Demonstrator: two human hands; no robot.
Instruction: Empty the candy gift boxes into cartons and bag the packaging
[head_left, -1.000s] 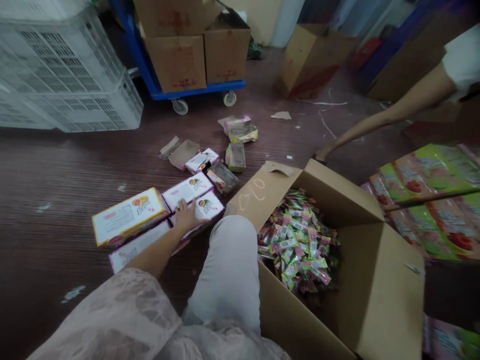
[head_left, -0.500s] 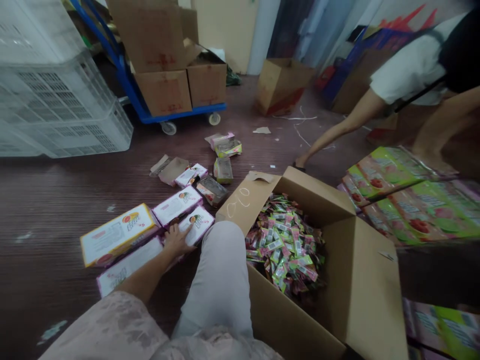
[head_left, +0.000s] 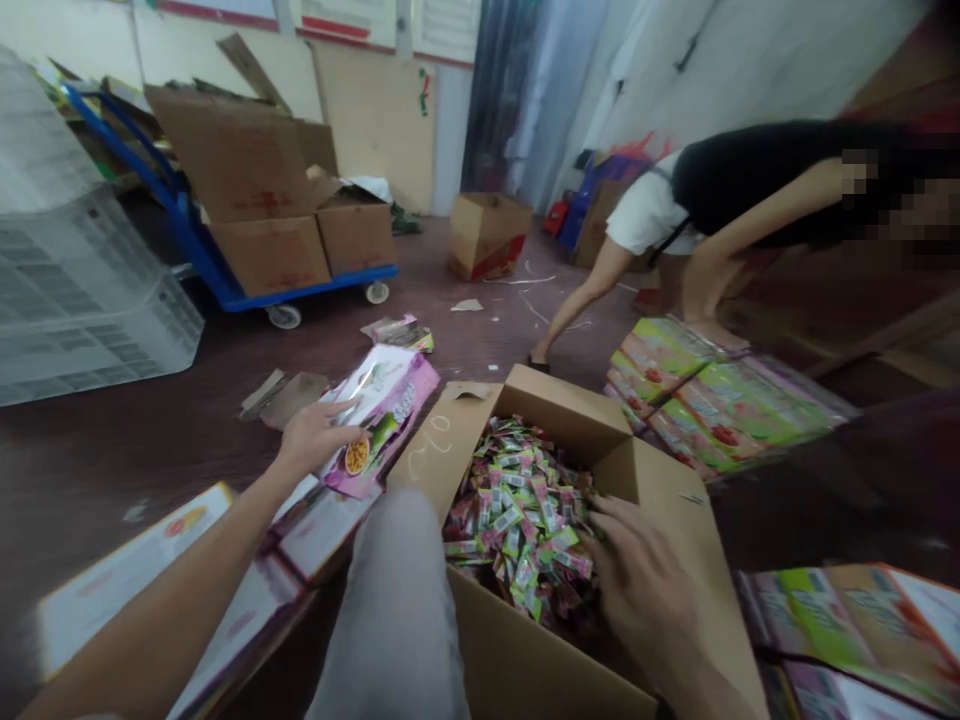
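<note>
My left hand [head_left: 316, 440] grips a pink and white box with a passion fruit picture [head_left: 386, 420], thumb and fingers on its near end. That box is tilted and raised above other white-topped boxes [head_left: 326, 535] on the floor. Over the right side of a large open carton [head_left: 517, 625] is my right hand [head_left: 637, 560], fingers stretched out and holding nothing visible. The carton contains a heap of small green and pink sachets [head_left: 517, 500]. Whether my right fingertips touch the sachets I cannot tell.
A yellow-edged box [head_left: 142, 570] lies at left. Blue trolley [head_left: 300, 295] carries cartons; white crates [head_left: 90, 290] stand beside it. At right a person [head_left: 780, 190] bends over wrapped packs [head_left: 720, 400]. More packs [head_left: 855, 610] lie near right. Torn cardboard [head_left: 292, 395] litters the floor.
My left hand has lifted a box off the floor group and tilted it. My right hand has come into view over the carton. The view has shifted up and right.
</note>
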